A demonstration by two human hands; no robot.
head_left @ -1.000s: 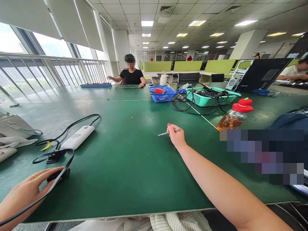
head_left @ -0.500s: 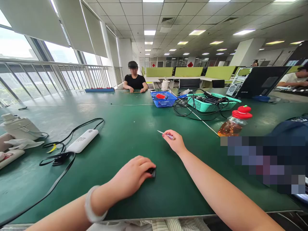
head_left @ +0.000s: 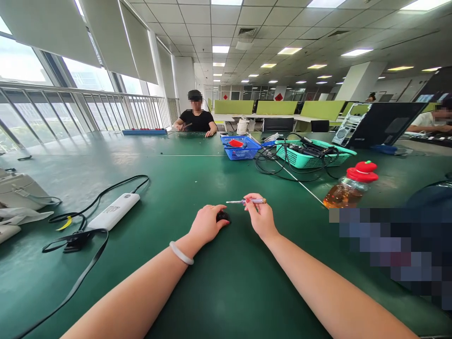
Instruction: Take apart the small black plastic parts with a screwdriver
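My left hand (head_left: 208,223), with a pale band on its wrist, is closed around a small, rounded, black mouse-shaped object (head_left: 223,216) at the table's middle. The fingers cover much of it. Just to the right, my right hand (head_left: 260,219) pinches a slim screwdriver (head_left: 240,202) with a clear purplish handle. Its thin metal shaft points left, and the tip is above and close to the black object, apparently apart from it. Both hands are over the green tabletop (head_left: 226,282).
To the left lie a white power bank (head_left: 115,211) and a black cable (head_left: 93,256). Ahead are a blue basket (head_left: 240,149) and a teal basket (head_left: 305,160) full of cables. A red-lidded bottle (head_left: 348,190) stands right. A person (head_left: 196,120) sits across the table.
My left hand has moved forward with the black object, up beside the right hand. In my right hand the screwdriver has turned to lie nearly level, its tip now nearer the object.
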